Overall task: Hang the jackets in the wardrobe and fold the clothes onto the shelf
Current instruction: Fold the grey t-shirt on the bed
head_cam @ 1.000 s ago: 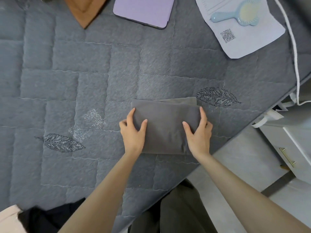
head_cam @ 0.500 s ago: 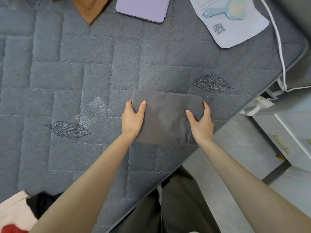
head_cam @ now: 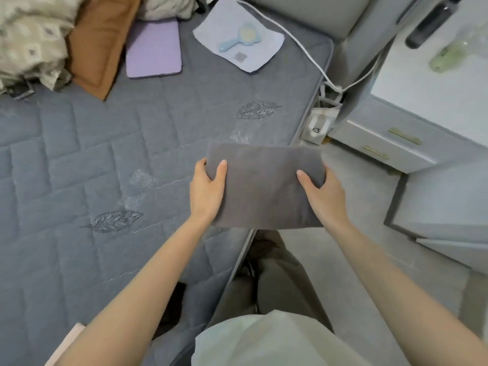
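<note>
Holding the folded grey cloth [head_cam: 264,186], we've got left grip [head_cam: 208,192] and right grip [head_cam: 325,199] pinching its short ends, long axis sideways between them.

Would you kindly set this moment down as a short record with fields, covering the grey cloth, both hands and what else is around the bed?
held item: folded grey cloth
left hand: grips the cloth's left edge, thumb on top
right hand: grips the cloth's right edge, thumb on top
cloth position: at the bed edge, partly over the floor
also on bed: purple pad; blue hairbrush on a paper sheet; brown garment; patterned fabric
beside bed: drawer unit
</note>
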A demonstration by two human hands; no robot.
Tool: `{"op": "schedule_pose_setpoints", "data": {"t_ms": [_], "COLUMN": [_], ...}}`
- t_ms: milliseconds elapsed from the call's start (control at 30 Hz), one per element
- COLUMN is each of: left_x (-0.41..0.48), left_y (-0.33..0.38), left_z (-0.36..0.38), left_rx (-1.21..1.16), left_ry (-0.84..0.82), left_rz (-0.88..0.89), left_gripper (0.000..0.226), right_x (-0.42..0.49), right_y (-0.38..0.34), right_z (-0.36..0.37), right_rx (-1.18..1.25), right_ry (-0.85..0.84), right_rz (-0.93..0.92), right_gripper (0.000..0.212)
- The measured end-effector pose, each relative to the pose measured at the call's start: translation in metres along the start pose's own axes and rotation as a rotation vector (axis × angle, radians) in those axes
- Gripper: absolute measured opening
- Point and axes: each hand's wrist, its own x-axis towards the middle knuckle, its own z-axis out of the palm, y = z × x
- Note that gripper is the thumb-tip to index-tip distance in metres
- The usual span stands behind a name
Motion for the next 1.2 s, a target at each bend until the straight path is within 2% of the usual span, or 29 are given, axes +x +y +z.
{"op": "schedule_pose_setpoints", "data": {"t_ms": [200, 333, 467, 600, 700, 767, 833, 900, 1067, 1200], "left_x": [-0.068, -0.118, -0.167, -0.226, -0.282, -0.322, -0.365, -0.405, -0.5, -0.576], "left_y": [0.068, 0.117, 0.167, 0.213, 0.242, 0.266, 0.29, 0.312, 0.36, 0.401], "left_z": [0.04, 0.083, 0.138, 0.201, 0.247, 0.275, 0.302, 0.329, 0.384, 0.411], "left_rx": [0.091, 0.13, 0.192, 0.253, 0.281, 0.248, 0.245, 0.235, 0.176, 0.122], "left_ry": [-0.225, -0.387, -0.56, -0.78, -0.905, -0.979, -1.023, -1.064, -1.175, -1.278], "left_rz": [0.177, 0.306, 0.465, 0.622, 0.709, 0.761, 0.816, 0.857, 0.95, 0.994], "left_gripper": [0.057, 0.056, 0.048, 0.034, 0.015, 0.017, 0.033, 0.038, 0.021, 0.019], "right_x": [-0.065, -0.102, -0.137, -0.175, -0.212, -0.236, -0.257, -0.277, -0.328, -0.369], "right_y": [0.015, 0.031, 0.051, 0.077, 0.097, 0.109, 0.12, 0.13, 0.147, 0.15], "right_z": [-0.105, -0.178, -0.257, -0.336, -0.395, -0.436, -0.478, -0.518, -0.607, -0.669], "right_rx": [0.097, 0.199, 0.237, 0.267, 0.271, 0.278, 0.282, 0.282, 0.278, 0.256], "right_ry": [0.201, 0.384, 0.57, 0.739, 0.867, 0.935, 0.996, 1.059, 1.181, 1.289], "right_rz": [0.098, 0.142, 0.166, 0.206, 0.229, 0.247, 0.254, 0.26, 0.237, 0.252], "right_gripper": [0.062, 0.05, 0.039, 0.044, 0.04, 0.037, 0.035, 0.032, 0.04, 0.049]}}
